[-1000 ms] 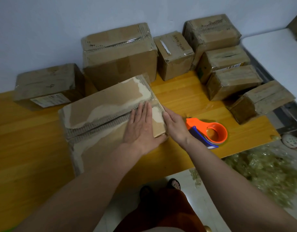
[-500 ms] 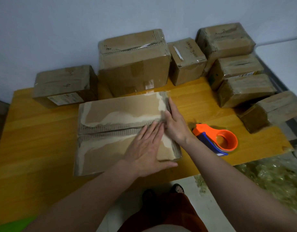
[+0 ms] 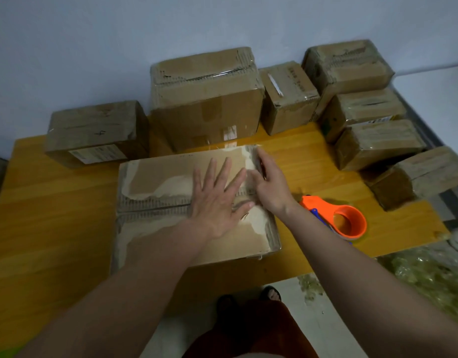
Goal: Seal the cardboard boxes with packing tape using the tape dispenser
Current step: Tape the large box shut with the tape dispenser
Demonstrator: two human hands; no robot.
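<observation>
- Two hands at frame centre: left hand point(image 3: 217, 200) lies flat, fingers spread, on the box point(image 3: 176, 202).
- Right hand point(image 3: 268, 184) rests loosely on its right edge.
- Dispenser point(image 3: 336, 218) lies on the table point(image 3: 55, 215), right of the box.

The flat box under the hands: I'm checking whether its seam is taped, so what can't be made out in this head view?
- Seam of the flat box: its right stretch is hidden under the left hand and right hand.
- Clear tape over the seam: too faint to confirm.
- Tape dispenser: its left part sits behind the right wrist, and no roll can be made out.
- Shipping label on the left box: print too small.
</observation>
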